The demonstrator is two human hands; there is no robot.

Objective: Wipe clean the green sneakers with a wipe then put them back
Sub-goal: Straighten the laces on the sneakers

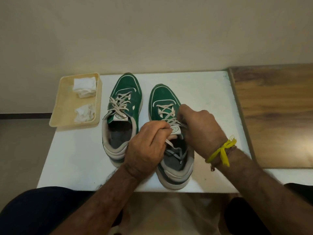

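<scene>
Nothing here can actually be read. The left sneaker (124,106) carries a white tongue patch (120,116) near the middle of the frame, printed with a round emblem, but its lettering is too small and blurred to make out. The right sneaker (167,126) has a matching tongue label (175,129), just right of centre, partly covered by laces and fingers, and equally illegible.

Sneakers (125,92): matt green suede-like uppers w/ flat cloth laces. Tray (59,106): smooth cream plastic. Wipes (84,87): crumpled white paper/cloth. Worktop (194,92): matt white; wood-grain board (274,116) beside.
</scene>
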